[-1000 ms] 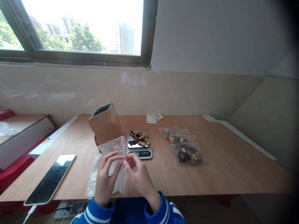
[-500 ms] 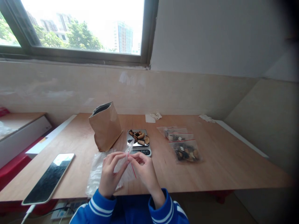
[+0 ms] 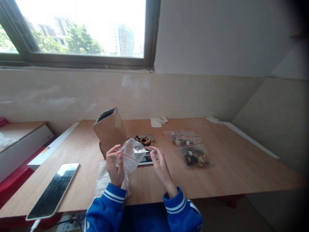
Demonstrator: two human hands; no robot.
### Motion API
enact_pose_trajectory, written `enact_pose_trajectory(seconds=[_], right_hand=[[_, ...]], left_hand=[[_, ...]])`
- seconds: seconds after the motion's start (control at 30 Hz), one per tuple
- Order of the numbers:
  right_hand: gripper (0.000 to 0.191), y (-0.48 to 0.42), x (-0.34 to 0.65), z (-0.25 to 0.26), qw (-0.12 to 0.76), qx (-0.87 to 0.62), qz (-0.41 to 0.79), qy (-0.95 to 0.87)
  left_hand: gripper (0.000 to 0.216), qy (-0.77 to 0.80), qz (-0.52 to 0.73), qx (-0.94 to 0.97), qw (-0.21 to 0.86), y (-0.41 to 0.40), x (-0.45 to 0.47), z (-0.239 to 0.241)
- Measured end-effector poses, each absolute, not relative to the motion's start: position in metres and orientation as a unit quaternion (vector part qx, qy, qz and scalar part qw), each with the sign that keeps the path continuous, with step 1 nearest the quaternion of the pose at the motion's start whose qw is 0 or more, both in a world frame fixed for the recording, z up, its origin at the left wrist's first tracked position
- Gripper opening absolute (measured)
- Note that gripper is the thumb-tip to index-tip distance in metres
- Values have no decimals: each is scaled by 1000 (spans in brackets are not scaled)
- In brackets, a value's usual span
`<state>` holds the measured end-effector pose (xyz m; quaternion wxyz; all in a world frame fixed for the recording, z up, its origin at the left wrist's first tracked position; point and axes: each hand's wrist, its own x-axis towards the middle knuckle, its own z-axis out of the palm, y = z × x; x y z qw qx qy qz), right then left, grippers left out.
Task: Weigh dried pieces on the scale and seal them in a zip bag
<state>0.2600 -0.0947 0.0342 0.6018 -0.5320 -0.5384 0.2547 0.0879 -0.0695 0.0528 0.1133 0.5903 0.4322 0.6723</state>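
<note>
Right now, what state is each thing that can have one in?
Left hand: pinching clear bag
Right hand: open, bag contact unclear
Clear bag: mouth parted, nothing visible inside
Paper bag: upright, open-topped
Scale: loaded with dried slices, reading illegible
Filled zip bags: lying down
Phone: face up, screen dark, cable attached

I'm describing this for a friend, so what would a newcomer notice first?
Likely the red-lined clear zip bag in the left hand, before the digital scale. Dark-edged dried slices lie on that scale, right of a standing brown paper bag. Filled zip bags lie farther right.
</note>
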Motion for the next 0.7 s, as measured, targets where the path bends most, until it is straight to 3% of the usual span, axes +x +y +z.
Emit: enact_pose_trajectory(seconds=[0.1,0.17,0.4,0.7], right_hand=[[37,-64,266,15,571,-598,89,-555],[44,-44,269,3,528,-633,43,-564],[61,-16,261,-15,441,-712,15,-546],[42,-25,262,-15,488,-691,41,-531]], left_hand=[[18,397,709,572,111,-51,97,34],[16,402,715,558,129,-42,99,24],[21,485,687,513,170,-40,92,8],[23,535,683,465,173,-33,89,-3]])
